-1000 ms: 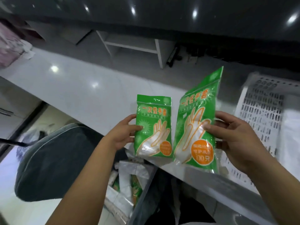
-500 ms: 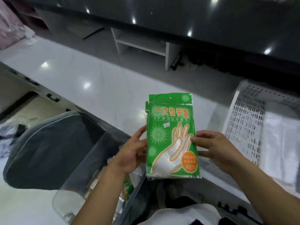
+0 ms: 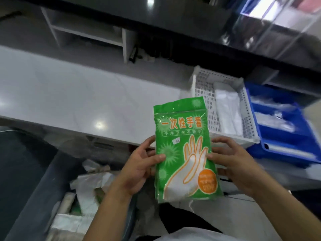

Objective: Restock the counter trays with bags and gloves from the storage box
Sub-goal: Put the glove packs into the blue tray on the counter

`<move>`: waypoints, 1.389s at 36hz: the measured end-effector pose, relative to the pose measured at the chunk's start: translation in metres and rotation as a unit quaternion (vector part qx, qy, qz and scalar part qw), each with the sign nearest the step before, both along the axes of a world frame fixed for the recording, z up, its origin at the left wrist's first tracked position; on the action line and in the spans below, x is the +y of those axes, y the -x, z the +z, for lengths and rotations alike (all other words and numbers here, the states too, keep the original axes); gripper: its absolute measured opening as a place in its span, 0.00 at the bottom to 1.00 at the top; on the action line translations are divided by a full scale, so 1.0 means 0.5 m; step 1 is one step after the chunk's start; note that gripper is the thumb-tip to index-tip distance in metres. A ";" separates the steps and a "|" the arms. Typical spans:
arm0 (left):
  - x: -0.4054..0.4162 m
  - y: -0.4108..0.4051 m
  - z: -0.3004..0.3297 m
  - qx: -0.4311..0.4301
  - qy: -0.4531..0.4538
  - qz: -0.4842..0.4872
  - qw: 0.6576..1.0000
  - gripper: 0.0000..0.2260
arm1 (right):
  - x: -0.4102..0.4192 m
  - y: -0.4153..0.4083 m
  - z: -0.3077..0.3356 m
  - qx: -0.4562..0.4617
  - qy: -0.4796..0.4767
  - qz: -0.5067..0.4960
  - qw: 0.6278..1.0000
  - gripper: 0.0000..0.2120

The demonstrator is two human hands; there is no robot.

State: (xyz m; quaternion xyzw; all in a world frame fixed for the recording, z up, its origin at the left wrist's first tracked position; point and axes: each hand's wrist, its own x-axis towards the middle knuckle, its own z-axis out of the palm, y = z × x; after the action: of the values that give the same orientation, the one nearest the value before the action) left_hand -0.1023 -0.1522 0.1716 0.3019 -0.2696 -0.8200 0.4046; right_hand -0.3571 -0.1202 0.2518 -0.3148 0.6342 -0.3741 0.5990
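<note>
A glossy white counter (image 3: 73, 98) runs across the scene from left to right, smooth enough to mirror ceiling lights, with a dark, shiny raised ledge (image 3: 173, 23) along its far side. Below the near edge on the left sits a grey storage box (image 3: 34, 197), its inside crowded with crumpled white and green plastic packets (image 3: 90, 186). On the counter at right stands a white perforated plastic tray (image 3: 206, 94) holding a folded stack of milky white bags (image 3: 227, 112); touching its right wall is a solid blue plastic tray (image 3: 271, 150) with clear, crinkled packets (image 3: 274, 119) inside. In front of the counter's near edge, a person holds a flat, rectangular green pack of disposable gloves (image 3: 184, 150) upright and slightly tilted, its shiny film printed with orange characters, a glove outline and an orange roundel; a small white sticker sits near its middle. The left hand (image 3: 139, 169) grips the pack's left edge, thumb on the front and fingers curled behind. The right hand (image 3: 234, 166) clasps the right edge likewise, thumb pressed to the printed face, fingers loosely bent. Whether a second pack lies behind the first cannot be told.
</note>
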 end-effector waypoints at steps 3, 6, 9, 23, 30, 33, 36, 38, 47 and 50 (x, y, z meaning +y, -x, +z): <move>0.001 0.043 0.017 0.029 0.013 -0.036 0.999 0.31 | 0.033 0.049 0.018 -0.031 -0.038 0.034 0.998 0.22; 0.003 0.088 0.045 0.014 0.037 -0.067 0.997 0.32 | 0.063 0.092 0.027 -0.055 -0.037 0.030 0.997 0.17; 0.005 0.125 0.067 -0.007 0.048 -0.080 0.996 0.31 | 0.092 0.133 0.019 -0.100 -0.009 0.000 0.995 0.18; 0.012 0.480 0.149 -0.074 0.132 -0.111 0.982 0.31 | 0.147 0.494 0.054 -0.105 0.073 -0.007 0.992 0.17; 0.027 0.696 0.156 -0.113 0.175 -0.102 0.973 0.32 | 0.153 0.721 0.029 -0.139 0.105 0.020 0.984 0.21; 0.033 0.760 0.163 -0.118 0.180 -0.094 0.972 0.32 | 0.151 0.791 0.026 -0.185 0.103 0.026 0.977 0.23; 0.032 0.810 0.173 -0.120 0.178 -0.087 0.973 0.33 | 0.149 0.836 0.041 -0.199 0.103 0.022 0.974 0.24; 0.027 0.838 0.178 -0.126 0.184 -0.092 0.970 0.32 | 0.143 0.852 0.052 -0.155 0.113 0.024 0.981 0.21; -0.046 0.927 0.195 -0.155 0.241 -0.113 0.951 0.31 | 0.104 0.892 0.086 -0.048 0.208 -0.057 0.975 0.11; -0.082 0.958 0.199 -0.159 0.253 -0.101 0.949 0.30 | 0.081 0.906 0.100 -0.025 0.235 -0.087 0.968 0.12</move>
State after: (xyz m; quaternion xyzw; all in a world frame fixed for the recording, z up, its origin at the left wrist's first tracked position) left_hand -0.5815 -0.1931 0.2712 0.2872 -0.5585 -0.7026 0.3346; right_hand -0.8102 -0.0796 0.3016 -0.3808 0.5381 -0.5712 0.4889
